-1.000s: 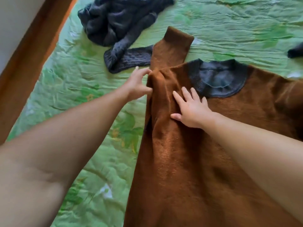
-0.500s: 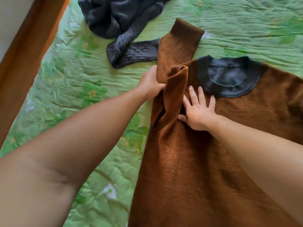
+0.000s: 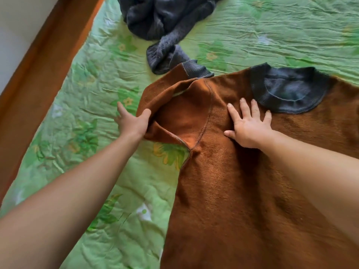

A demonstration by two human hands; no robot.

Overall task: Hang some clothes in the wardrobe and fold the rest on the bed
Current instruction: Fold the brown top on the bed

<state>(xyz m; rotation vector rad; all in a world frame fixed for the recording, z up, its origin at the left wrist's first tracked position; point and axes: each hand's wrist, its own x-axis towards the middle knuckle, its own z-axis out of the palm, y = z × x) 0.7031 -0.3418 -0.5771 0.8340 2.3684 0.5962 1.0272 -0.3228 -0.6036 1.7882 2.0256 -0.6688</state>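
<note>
Over on the green bed [image 3: 77,133], the brown sweater [image 3: 233,191] lies flat. The left hand [image 3: 134,125] grips its sleeve [image 3: 184,113] and has dragged it out leftward off the chest. The right hand [image 3: 248,129] presses flat-fingered beside the collar [image 3: 287,105]. Guessing the sleeve fold's getting redone.
</note>
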